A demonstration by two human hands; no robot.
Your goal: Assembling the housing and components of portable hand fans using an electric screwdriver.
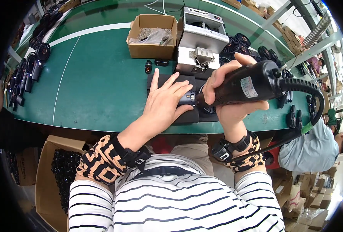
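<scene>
My right hand (233, 112) is wrapped round a black electric screwdriver (256, 81), which lies almost level and points left. Its tip end meets a dark handheld fan (186, 99) on a black fixture block (187, 118); the exact contact is hidden. Spread flat, my left hand (160, 102) rests on the fan's left part, thumb below and fingers above. Part of the round fan grille shows beneath the screwdriver. Just beyond my left fingertips, two small black parts (148, 66) lie on the green table (98, 85).
A cardboard box (150, 50) of small metal pieces stands beyond my hands, beside a silver machine (198, 42). Fans lie at the far left (36, 69) and right (241, 40). From the screwdriver, a thick black cable (316, 91) curves right. A carton of black parts (57, 141) sits below the table's left edge. Another person (308, 149) is at right.
</scene>
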